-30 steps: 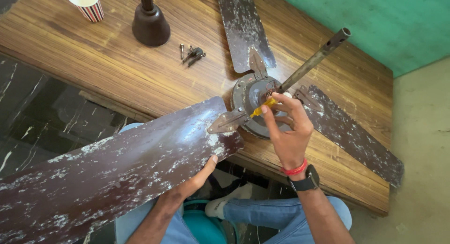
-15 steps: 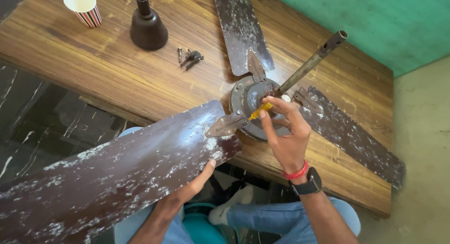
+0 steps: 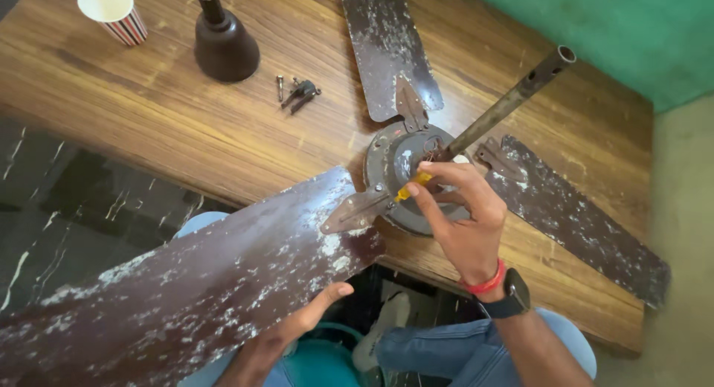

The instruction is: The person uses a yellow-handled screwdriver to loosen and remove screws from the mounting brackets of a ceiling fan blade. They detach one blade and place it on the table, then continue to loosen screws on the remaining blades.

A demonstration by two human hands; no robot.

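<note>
The ceiling fan (image 3: pixel 405 182) lies where it did a second ago on the bench (image 3: pixel 149 112), the striped paper cup (image 3: pixel 113 11) beyond its hub, contents unseen. At the hub, the right hand (image 3: pixel 461 223) still pinches a yellow-handled screwdriver (image 3: pixel 411 186); the left hand (image 3: pixel 297 327), fingers spread, supports the near blade (image 3: pixel 186 298) from below.

The near fan blade (image 3: pixel 186 298) runs off the lower left edge and hides most of the left hand (image 3: pixel 297 331) beneath it. Beside the fan motor (image 3: pixel 398 171), the yellow tool (image 3: pixel 413 184) stays mostly covered by the right hand (image 3: pixel 461 223).
</note>
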